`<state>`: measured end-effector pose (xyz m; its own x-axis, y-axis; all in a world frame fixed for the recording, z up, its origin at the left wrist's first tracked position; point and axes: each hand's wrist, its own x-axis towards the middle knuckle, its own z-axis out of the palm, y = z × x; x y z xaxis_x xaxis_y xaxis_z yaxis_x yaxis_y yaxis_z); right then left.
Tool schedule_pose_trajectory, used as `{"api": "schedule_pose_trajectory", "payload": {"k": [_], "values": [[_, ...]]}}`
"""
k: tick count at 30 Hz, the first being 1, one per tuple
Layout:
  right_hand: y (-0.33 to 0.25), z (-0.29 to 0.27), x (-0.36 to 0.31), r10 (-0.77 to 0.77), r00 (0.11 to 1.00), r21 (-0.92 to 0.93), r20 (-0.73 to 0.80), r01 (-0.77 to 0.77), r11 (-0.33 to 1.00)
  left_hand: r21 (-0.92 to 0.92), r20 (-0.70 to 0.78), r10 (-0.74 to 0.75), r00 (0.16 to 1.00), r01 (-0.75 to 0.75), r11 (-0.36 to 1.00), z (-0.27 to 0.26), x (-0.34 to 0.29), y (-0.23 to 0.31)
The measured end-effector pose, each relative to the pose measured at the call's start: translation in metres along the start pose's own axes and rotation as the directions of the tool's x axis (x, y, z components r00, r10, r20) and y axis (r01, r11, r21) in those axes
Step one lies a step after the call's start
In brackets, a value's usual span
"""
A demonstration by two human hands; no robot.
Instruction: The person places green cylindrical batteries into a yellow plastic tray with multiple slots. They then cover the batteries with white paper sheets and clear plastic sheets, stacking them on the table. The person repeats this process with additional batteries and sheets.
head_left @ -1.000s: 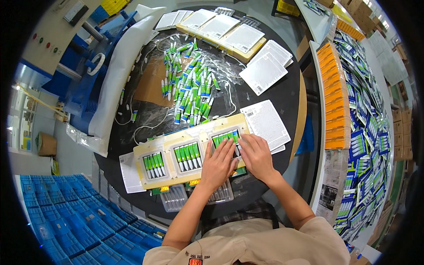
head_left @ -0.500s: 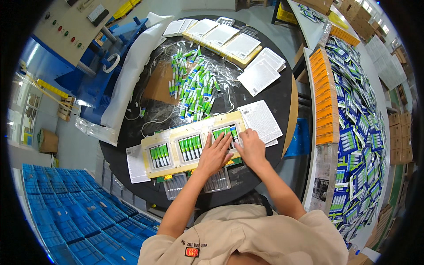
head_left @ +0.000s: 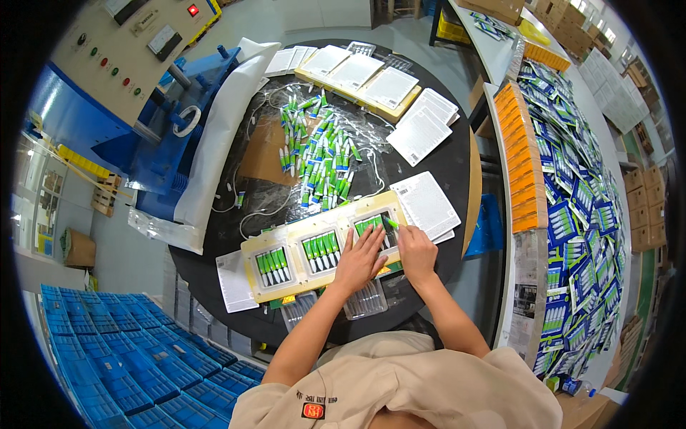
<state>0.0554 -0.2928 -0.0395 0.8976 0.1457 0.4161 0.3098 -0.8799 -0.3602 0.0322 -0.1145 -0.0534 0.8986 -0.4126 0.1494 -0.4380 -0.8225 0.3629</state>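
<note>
A cream-yellow tray (head_left: 294,269) with three clear-lined compartments lies slantwise near the front of the round black table. Rows of green-and-white glue tubes (head_left: 321,250) fill the left and middle compartments. My left hand (head_left: 359,261) lies with fingers stretched over the tubes in the right compartment, partly hiding them. At that compartment's right end, my right hand (head_left: 417,252) pinches a single glue tube (head_left: 392,224), tilted, with its green end showing past the fingertips. Beyond the tray sits a loose heap of similar tubes (head_left: 325,154).
White printed cards (head_left: 429,204) lie right of the tray; another card (head_left: 234,282) is at its left. A second yellow tray (head_left: 386,107) bearing cards stands at the back. Clear blister shells (head_left: 366,300) poke out in front. A blue machine (head_left: 161,154) flanks the table; packed cards (head_left: 572,214) cover the right-hand bench.
My right hand has lifted slightly off the right compartment's edge, and a tube now shows in its fingers. My left hand stays over the tubes. The whole view has shifted a little.
</note>
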Motion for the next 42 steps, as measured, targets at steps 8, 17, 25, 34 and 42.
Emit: {"api": "schedule_pose_trajectory", "payload": {"k": [8,17,25,34,42], "values": [[0.006,-0.004,0.000,-0.246,0.967,0.122,-0.067,0.253,0.960,0.030,-0.023,0.011,1.000,-0.011,0.999,-0.001,-0.001,0.001],[0.005,0.005,-0.003,-0.211,0.975,0.146,0.072,0.198,0.969,0.012,-0.011,0.027,1.000,-0.027,1.000,-0.007,0.000,0.001],[0.017,0.008,0.009,-0.421,0.873,0.169,0.247,0.390,0.905,0.076,-0.018,-0.178,0.984,0.179,0.981,-0.007,-0.011,0.009],[0.040,-0.013,0.027,-0.372,0.916,-0.001,0.151,0.377,0.926,0.099,-0.058,-0.246,0.968,0.250,0.963,-0.014,-0.034,-0.003],[0.134,-0.027,0.075,0.489,0.749,-0.337,0.447,-0.365,0.868,-0.009,-0.556,-0.811,0.183,0.974,0.226,-0.097,-0.238,-0.189]]}}
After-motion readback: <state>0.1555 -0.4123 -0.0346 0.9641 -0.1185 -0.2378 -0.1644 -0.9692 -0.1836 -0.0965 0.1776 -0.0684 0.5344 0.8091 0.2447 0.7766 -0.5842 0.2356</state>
